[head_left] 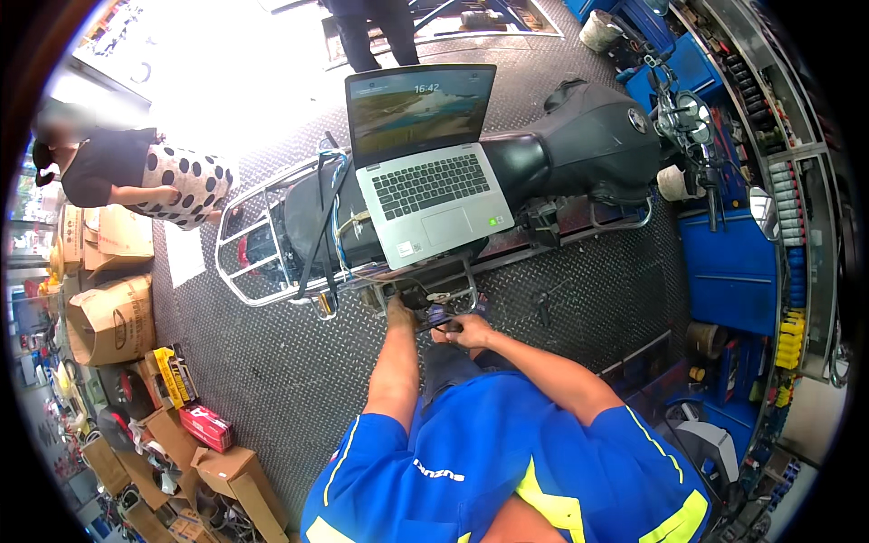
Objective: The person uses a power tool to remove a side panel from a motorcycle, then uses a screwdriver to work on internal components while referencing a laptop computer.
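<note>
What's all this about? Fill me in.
A person is working beside a motorcycle. The left hand is at its near side; the right hand, close by, seems to hold a dark piece too small to identify. An open laptop lies across the seat. Another person is off to the left.

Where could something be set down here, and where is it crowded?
Bare floor between the cardboard boxes and left forearm; another patch between the motorcycle and blue cabinet. Crowded: around the left hand and right hand, and the seat under the laptop.
</note>
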Demonstrator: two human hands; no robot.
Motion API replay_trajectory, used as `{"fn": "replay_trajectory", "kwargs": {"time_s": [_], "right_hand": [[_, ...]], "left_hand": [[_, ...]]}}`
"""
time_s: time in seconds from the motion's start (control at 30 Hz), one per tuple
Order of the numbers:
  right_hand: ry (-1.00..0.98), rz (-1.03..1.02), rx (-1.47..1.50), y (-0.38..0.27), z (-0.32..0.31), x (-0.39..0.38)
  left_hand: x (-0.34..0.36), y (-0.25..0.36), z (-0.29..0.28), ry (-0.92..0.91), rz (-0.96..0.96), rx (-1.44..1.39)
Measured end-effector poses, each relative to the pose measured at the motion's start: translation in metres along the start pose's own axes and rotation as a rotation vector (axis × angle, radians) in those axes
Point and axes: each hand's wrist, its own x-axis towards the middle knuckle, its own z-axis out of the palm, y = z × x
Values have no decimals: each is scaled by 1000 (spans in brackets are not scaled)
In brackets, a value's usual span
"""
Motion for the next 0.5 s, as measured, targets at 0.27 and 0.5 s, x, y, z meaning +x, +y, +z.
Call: {"fn": "replay_trajectory", "kwargs": {"time_s": [0.27, 0.5], "right_hand": [[71, 58, 125, 2, -24, -17], [123, 38, 229, 3, -22, -13]], "left_hand": [[15, 16, 0, 26, 20, 74], [13, 17, -13, 39, 66, 153]]}}
